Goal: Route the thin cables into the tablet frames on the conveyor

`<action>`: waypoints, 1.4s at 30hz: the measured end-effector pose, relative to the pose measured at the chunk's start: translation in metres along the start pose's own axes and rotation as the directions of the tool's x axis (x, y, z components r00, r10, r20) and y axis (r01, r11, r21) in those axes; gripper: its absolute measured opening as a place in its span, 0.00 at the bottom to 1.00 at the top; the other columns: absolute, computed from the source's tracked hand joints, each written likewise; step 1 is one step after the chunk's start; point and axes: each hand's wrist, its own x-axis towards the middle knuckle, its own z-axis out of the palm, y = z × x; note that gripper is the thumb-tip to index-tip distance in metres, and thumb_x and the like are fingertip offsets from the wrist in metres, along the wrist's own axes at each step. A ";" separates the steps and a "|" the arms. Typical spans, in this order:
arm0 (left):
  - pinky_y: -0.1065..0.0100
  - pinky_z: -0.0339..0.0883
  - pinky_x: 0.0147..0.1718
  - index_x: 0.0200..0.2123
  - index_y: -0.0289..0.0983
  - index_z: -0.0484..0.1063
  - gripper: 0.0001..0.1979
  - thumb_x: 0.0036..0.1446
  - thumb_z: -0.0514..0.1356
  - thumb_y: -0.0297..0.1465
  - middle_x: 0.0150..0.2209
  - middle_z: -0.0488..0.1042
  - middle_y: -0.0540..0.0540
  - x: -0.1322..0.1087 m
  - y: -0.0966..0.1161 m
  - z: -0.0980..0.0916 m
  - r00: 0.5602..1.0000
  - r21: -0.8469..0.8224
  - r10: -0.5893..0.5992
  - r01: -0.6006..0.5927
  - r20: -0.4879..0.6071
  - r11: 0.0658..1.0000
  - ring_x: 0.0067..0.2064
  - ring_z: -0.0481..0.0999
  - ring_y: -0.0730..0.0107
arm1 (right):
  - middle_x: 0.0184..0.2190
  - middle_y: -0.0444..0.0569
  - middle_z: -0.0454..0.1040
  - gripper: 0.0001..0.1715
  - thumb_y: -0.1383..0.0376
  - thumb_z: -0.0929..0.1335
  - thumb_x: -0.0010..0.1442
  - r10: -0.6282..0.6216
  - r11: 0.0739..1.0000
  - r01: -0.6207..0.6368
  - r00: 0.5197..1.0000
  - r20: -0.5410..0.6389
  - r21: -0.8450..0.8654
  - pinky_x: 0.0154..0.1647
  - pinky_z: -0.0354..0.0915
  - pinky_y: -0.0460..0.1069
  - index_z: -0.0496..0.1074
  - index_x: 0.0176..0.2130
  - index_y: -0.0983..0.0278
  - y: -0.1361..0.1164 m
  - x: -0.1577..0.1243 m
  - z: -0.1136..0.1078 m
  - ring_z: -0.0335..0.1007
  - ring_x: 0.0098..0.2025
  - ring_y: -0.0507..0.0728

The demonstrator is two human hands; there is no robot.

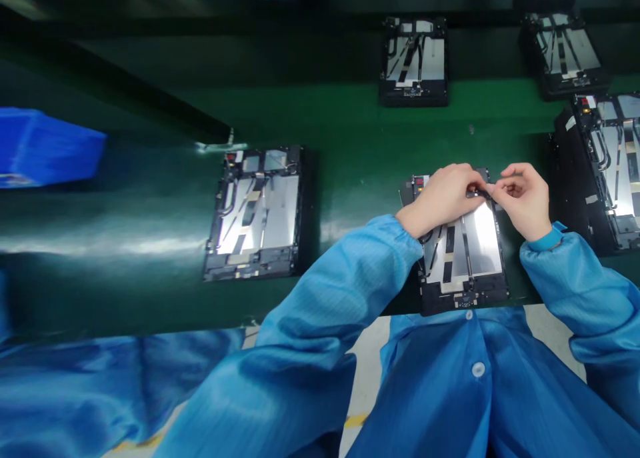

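Note:
An opened tablet housing (483, 245) lies in front of me at the table's near edge, its silver inside, dark strips and cables showing. Over its upper part arches my left hand (447, 195), fingers bent down and closed near the top right corner. My right hand (525, 201) comes in from the right, thumb and index finger pinched at that same corner, their tips meeting the left fingertips. Whatever sits between the fingers is too small or hidden to make out. The left hand and wrist cover the housing's upper left area.
Left of me lies a similar housing (260, 211) on the green table (150, 205). A thick stack of housings (620, 171) stands close by my right hand. Farther back are more housings (415, 61). A blue bin (50, 145) is at far left, near a blue-clothed person (100, 385).

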 end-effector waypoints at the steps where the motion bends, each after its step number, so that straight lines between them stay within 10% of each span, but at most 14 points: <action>1: 0.63 0.68 0.43 0.38 0.37 0.82 0.07 0.58 0.63 0.28 0.38 0.81 0.44 0.000 0.000 0.001 1.000 -0.014 0.024 -0.024 -0.006 1.000 0.41 0.78 0.61 | 0.30 0.41 0.74 0.23 0.52 0.77 0.53 -0.007 1.000 0.006 1.000 0.014 0.027 0.35 0.72 0.51 0.66 0.40 0.57 0.001 0.001 0.001 0.75 0.32 0.54; 10: 0.61 0.68 0.43 0.36 0.36 0.82 0.07 0.61 0.63 0.30 0.36 0.81 0.42 -0.006 0.002 0.009 0.972 -0.029 -0.201 0.199 -0.123 0.980 0.39 0.78 0.59 | 0.32 0.40 0.70 0.22 0.65 0.76 0.46 0.051 0.998 -0.056 0.985 0.162 0.032 0.32 0.65 0.48 0.69 0.41 0.60 0.009 0.015 0.001 0.65 0.29 0.49; 42: 0.60 0.68 0.42 0.35 0.36 0.83 0.08 0.61 0.62 0.30 0.35 0.80 0.43 -0.004 0.002 0.010 0.972 -0.037 -0.206 0.203 -0.114 0.978 0.39 0.77 0.59 | 0.31 0.40 0.71 0.23 0.61 0.80 0.42 0.120 0.989 -0.136 0.968 0.220 0.061 0.35 0.67 0.48 0.70 0.36 0.61 0.006 0.019 -0.009 0.68 0.32 0.50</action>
